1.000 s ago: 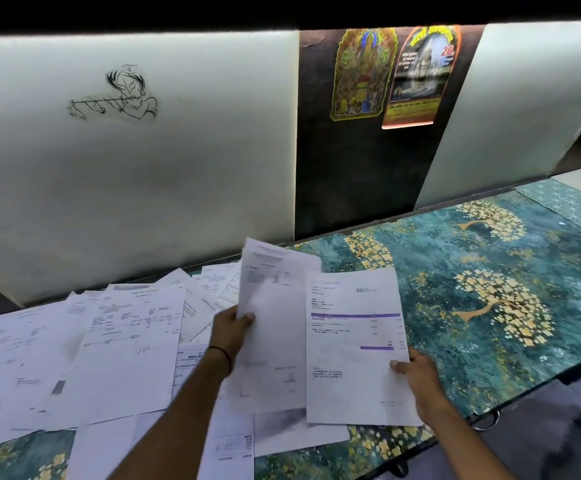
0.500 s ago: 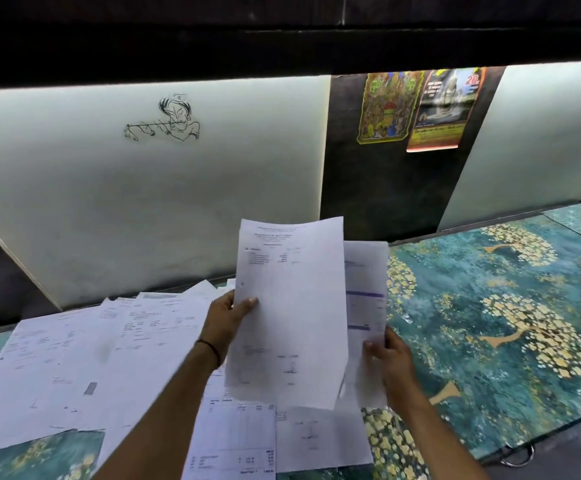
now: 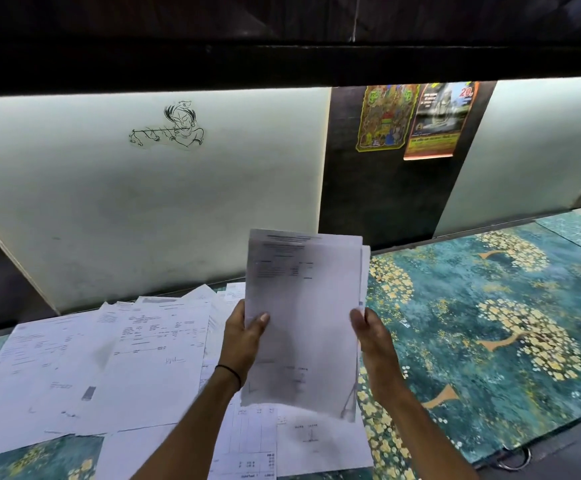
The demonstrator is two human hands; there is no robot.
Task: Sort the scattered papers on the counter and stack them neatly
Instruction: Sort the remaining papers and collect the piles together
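Now both hands grasp a few sheets (image 3: pixel 303 327) upright above the counter (image 3: pixel 490 323). Left hand (image 3: pixel 244 332) pinches one edge, right hand (image 3: pixel 368 329) the other. Loose papers (image 3: pixel 109 368) lie scattered below.

The counter (image 3: pixel 455 327) runs long to the right, its top a teal covering patterned with golden trees. Printed papers (image 3: pixel 109 368) lie scattered over its left end, sheets overlapping at odd angles.

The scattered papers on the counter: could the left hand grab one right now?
Probably not yet: the left hand grips the held sheets. The scattered papers lie close beside its wrist, with nothing between.
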